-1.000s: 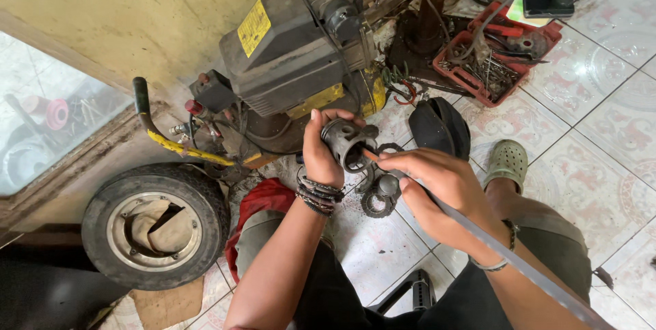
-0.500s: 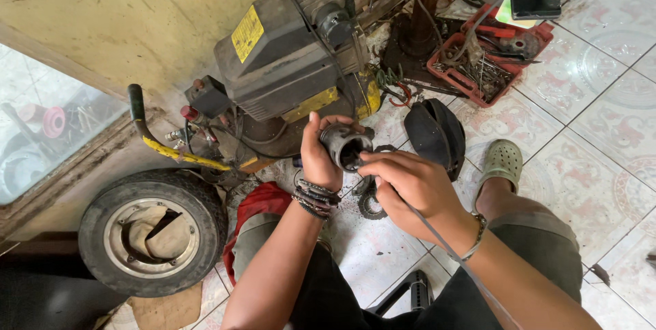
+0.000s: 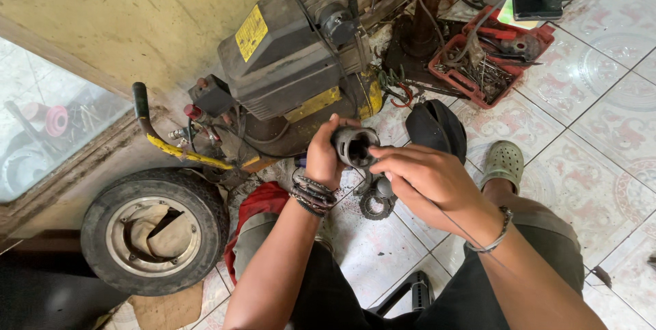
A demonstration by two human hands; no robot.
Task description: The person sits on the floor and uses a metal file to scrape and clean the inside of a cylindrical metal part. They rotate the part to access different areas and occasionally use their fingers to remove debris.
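My left hand (image 3: pixel 322 156), with dark bracelets at the wrist, grips a dark hollow metal cylinder (image 3: pixel 354 144) and holds it up with the open end facing me. My right hand (image 3: pixel 427 180) is against that opening, fingertips pinched at the rim. A thin metal rod (image 3: pixel 459 229) runs back from these fingers across my wrist. Whether its tip is inside the cylinder is hidden by my fingers. Below both hands, round metal gear-like parts (image 3: pixel 374 203) lie on the tiled floor.
A black and yellow air compressor (image 3: pixel 294 57) stands against the wall just beyond my hands. A small wheel with a tyre (image 3: pixel 154 231) lies to the left. A red tray of tools (image 3: pixel 488 63), a black cap (image 3: pixel 437 128) and a green clog (image 3: pixel 504 162) are on the right.
My right hand has moved up and left from over the floor parts to the cylinder's opening, drawing the thin rod with it. My left hand keeps hold of the cylinder.
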